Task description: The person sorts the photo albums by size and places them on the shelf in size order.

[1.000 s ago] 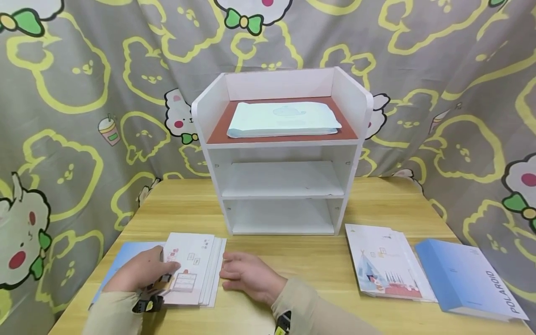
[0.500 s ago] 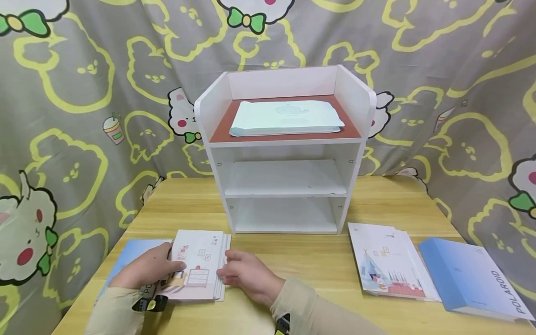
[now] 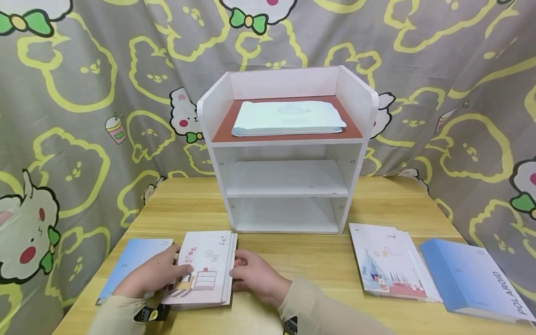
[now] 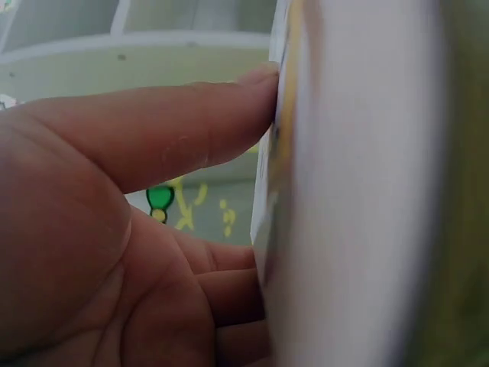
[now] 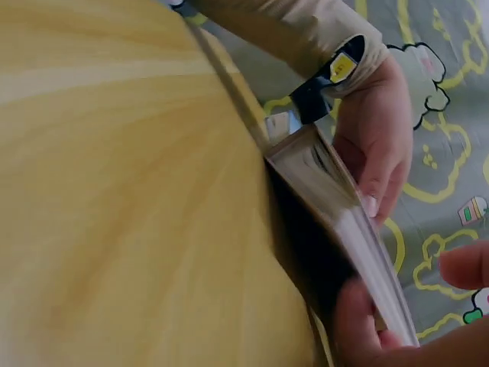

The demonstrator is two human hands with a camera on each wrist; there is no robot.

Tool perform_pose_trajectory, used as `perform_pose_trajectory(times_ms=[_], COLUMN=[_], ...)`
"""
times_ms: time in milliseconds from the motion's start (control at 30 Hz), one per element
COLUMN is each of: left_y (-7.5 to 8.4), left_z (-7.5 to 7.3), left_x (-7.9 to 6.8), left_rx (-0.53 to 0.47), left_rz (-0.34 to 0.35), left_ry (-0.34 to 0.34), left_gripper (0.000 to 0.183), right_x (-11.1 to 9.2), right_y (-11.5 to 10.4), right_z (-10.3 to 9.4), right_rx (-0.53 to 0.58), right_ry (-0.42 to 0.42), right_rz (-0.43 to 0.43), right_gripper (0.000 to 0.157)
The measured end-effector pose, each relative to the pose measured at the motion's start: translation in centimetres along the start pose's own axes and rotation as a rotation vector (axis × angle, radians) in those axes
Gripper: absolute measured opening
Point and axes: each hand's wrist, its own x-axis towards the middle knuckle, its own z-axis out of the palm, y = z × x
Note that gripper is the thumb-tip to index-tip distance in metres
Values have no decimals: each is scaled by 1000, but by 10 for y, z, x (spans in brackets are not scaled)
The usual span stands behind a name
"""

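Observation:
My left hand (image 3: 155, 275) grips the left edge of a thick book (image 3: 207, 263), whose white cover carries a drawing of a room with a dresser. Its thumb lies on the cover and its other fingers go behind the edge, as the left wrist view shows. At the book's page edge is my right hand (image 3: 259, 280), fingertips touching it from below. In the right wrist view the book's pages (image 5: 359, 237) face my right hand, a dark gap shows under the back cover, and the right thumb (image 5: 464, 267) stands apart from the cover.
A blue book (image 3: 136, 258) lies left of my left hand. On the right rest another illustrated book (image 3: 385, 265) and a blue book lettered POLAROID (image 3: 481, 279). A white shelf unit (image 3: 286, 143) stands at the back, a pale packet (image 3: 289, 118) on its top.
Both hands and the illustrated book have shifted slightly right, uncovering more of the left blue book. The right fingers have come in around the page edge. The head view has shifted a little.

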Motion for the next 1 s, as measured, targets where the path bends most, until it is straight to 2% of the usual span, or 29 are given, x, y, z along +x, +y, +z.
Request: perform_pose_trajectory(times_ms=[100,200,267,333,400,500,633,733,833,900,1000], left_y=[6,17,25,35,47,67,94,112,128,138,147], left_z=[5,7,8,8,9,11,15,16,16,16,15], left_x=[-5,-11,-15,-21,-25,-30,-33,-32,-24,-15,-3], left_rx=[-56,-83,-93,-83,-80,-79,-47,-44,-119,-182,-282], left_rz=[6,37,68,101,138,209,346,440,513,541,569], left_ry=[-13,-2,7,28,51,93,185,238,239,228,203], left_gripper=[77,74,69,68,67,74,85,93,98,98,97], right_x=[-7,-15,-21,-28,-36,-48,-56,-55,-52,-49,-44], right_y=[-2,-9,-15,-23,-30,-42,-57,-67,-78,-85,-95], right_z=[2,1,-2,-7,-14,-28,-49,-63,-74,-80,-88], right_rx=[-23,-136,-223,-264,-259,-186,-121,-124,-141,-212,-401], right_ry=[-15,-32,-44,-56,-70,-80,-50,11,101,177,292], right_rz=[-22,-76,-121,-160,-200,-248,-306,-345,-379,-415,-498], right_gripper=[80,93,97,98,98,97,94,91,88,83,70])
